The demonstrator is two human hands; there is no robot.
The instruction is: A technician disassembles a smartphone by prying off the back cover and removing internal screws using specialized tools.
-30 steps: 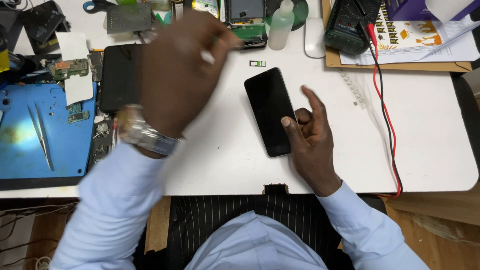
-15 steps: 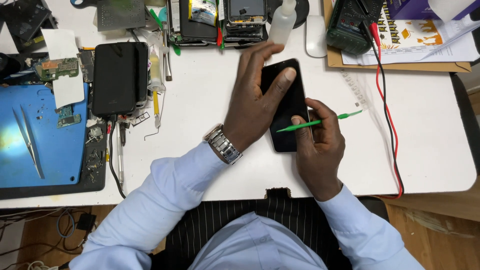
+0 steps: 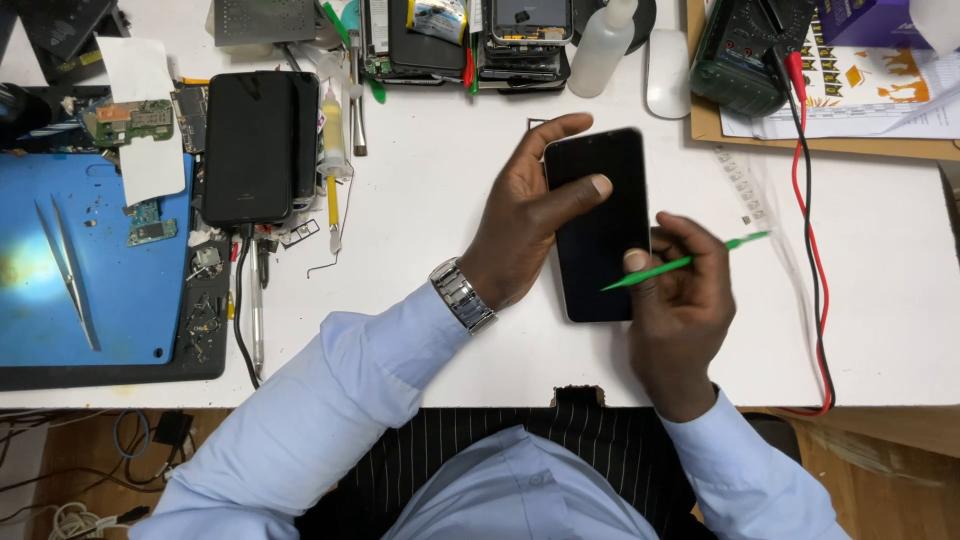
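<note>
Left hand [image 3: 525,225]: gripping the black phone [image 3: 600,225] by its left edge, thumb lying across the screen.
Right hand [image 3: 680,300]: pinching a green pry tool [image 3: 690,262], tip touching the phone's right edge.
Phone: lying on the white bench [image 3: 430,200], long axis running near to far.
Change: both hands sitting much as half a second ago.

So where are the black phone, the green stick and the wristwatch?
black phone [image 3: 600,235], head view, middle of its dark screen.
green stick [image 3: 745,240], head view, its far end past the right hand.
wristwatch [image 3: 463,297], head view, metal band on the left wrist.
</note>
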